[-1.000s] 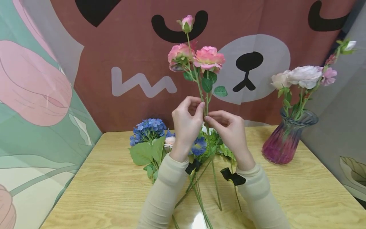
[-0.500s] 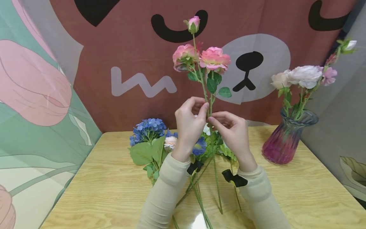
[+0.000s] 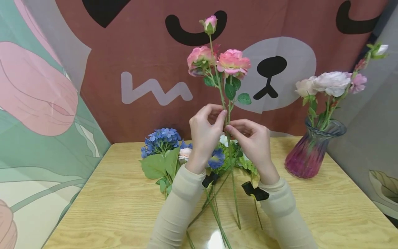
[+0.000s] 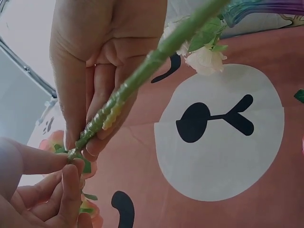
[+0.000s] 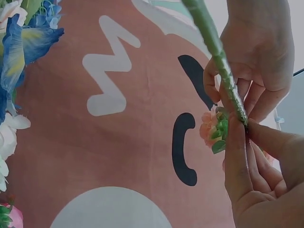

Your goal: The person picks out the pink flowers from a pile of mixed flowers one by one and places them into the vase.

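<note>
A tall artificial pink flower (image 3: 233, 62) with two full blooms, a bud on top and green leaves stands upright above the table. My left hand (image 3: 206, 131) pinches its stem between thumb and fingertips. Just below, my right hand (image 3: 253, 141) pinches the same stem. The lower stem (image 3: 234, 193) hangs down between my forearms. In the left wrist view the thick green stem (image 4: 142, 73) runs up from the fingertips, with a yellowish ridge along it. The right wrist view shows the stem (image 5: 221, 59) coming to both hands' fingertips.
Behind my arms, a blue hydrangea (image 3: 162, 138), a blue iris-like flower (image 3: 216, 159) and other flowers lie on the wooden table (image 3: 118, 207). A pink-and-blue glass vase (image 3: 306, 155) holding pale flowers stands at right. A printed cloth (image 3: 149, 52) hangs behind.
Both hands and the pink flower have shifted a little to the right since a second ago, then slightly up. The pinching grips look the same.
</note>
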Motion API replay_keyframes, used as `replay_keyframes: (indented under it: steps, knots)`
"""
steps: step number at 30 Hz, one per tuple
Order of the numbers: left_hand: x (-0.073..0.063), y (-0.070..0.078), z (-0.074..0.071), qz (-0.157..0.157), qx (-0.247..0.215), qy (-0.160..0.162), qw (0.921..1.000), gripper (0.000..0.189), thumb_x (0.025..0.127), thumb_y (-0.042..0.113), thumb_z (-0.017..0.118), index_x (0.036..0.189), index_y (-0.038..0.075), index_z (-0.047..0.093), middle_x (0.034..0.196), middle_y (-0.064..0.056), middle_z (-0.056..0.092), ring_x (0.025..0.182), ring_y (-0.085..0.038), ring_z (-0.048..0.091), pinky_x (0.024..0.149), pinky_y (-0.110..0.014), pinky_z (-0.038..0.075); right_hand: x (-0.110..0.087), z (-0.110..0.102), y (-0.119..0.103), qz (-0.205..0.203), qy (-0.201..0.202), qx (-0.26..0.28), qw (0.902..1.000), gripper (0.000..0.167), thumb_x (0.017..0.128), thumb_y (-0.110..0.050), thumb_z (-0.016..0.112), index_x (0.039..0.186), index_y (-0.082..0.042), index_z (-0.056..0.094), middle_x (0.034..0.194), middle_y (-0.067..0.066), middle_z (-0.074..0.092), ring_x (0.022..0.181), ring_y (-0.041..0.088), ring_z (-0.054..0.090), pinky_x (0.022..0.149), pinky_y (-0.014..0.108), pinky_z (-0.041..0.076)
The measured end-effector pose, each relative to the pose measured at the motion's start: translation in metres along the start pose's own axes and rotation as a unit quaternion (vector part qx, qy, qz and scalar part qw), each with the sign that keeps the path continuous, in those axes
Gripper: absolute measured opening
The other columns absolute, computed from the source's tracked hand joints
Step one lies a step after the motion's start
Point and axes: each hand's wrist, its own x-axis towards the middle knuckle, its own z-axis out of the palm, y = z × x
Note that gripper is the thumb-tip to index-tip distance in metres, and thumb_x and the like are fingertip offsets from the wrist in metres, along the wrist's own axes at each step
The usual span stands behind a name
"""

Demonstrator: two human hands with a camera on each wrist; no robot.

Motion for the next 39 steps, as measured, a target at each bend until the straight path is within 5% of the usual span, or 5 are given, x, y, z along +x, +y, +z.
replay_keyframes:
  steps: [9, 16, 22, 35, 39]
  knots:
    - [-0.001, -0.006, -0.004, 0.005, 0.020, 0.011, 0.9997, 0.011, 0.090, 0.018, 0.065, 0.091, 0.009, 0.070, 0.079, -0.002, 0.068, 0.066, -0.009, 0.060, 0.058, -0.022, 0.049, 0.001, -0.001, -0.009, -0.001, -0.005, -0.004, 1.0000, 0.012, 0.083, -0.009, 0.072, 0.093, -0.001, 0.073, 0.081, 0.015, 0.073, 0.066, 0.003, 0.068, 0.063, 0.022, 0.056]
    - [-0.013, -0.025, -0.015, 0.006, 0.041, 0.039, 0.9984, 0.011, 0.092, 0.018, 0.062, 0.092, 0.009, 0.068, 0.082, -0.003, 0.066, 0.068, -0.011, 0.059, 0.062, -0.025, 0.048, 0.008, -0.007, -0.027, -0.012, 0.009, -0.014, 0.9998, 0.011, 0.083, -0.003, 0.070, 0.090, 0.005, 0.071, 0.080, 0.021, 0.071, 0.060, 0.011, 0.067, 0.059, 0.019, 0.055]
    - [-0.025, -0.044, -0.027, -0.018, 0.067, 0.059, 0.9958, 0.012, 0.092, 0.018, 0.061, 0.094, 0.007, 0.066, 0.081, -0.004, 0.060, 0.071, -0.017, 0.055, 0.066, -0.032, 0.045, 0.018, -0.016, -0.015, -0.007, 0.027, -0.022, 0.9994, 0.011, 0.083, -0.011, 0.072, 0.090, -0.003, 0.074, 0.079, 0.013, 0.073, 0.059, 0.015, 0.067, 0.059, 0.023, 0.055]
    - [-0.039, -0.077, -0.047, -0.044, 0.113, 0.075, 0.9897, 0.009, 0.091, 0.015, 0.061, 0.093, 0.008, 0.065, 0.083, -0.006, 0.057, 0.074, -0.019, 0.053, 0.071, -0.035, 0.043, 0.043, -0.043, -0.024, -0.032, 0.087, -0.057, 0.9941, 0.014, 0.082, -0.011, 0.074, 0.089, 0.001, 0.073, 0.077, -0.009, 0.072, 0.061, 0.000, 0.066, 0.063, 0.014, 0.052]
    - [-0.040, -0.084, -0.055, -0.038, 0.134, 0.076, 0.9873, 0.009, 0.091, 0.014, 0.061, 0.093, 0.007, 0.065, 0.083, -0.007, 0.058, 0.076, -0.021, 0.054, 0.074, -0.037, 0.044, 0.051, -0.053, -0.021, -0.035, 0.105, -0.051, 0.9926, 0.016, 0.081, -0.009, 0.074, 0.090, 0.004, 0.072, 0.077, -0.006, 0.073, 0.062, 0.001, 0.067, 0.062, 0.015, 0.053]
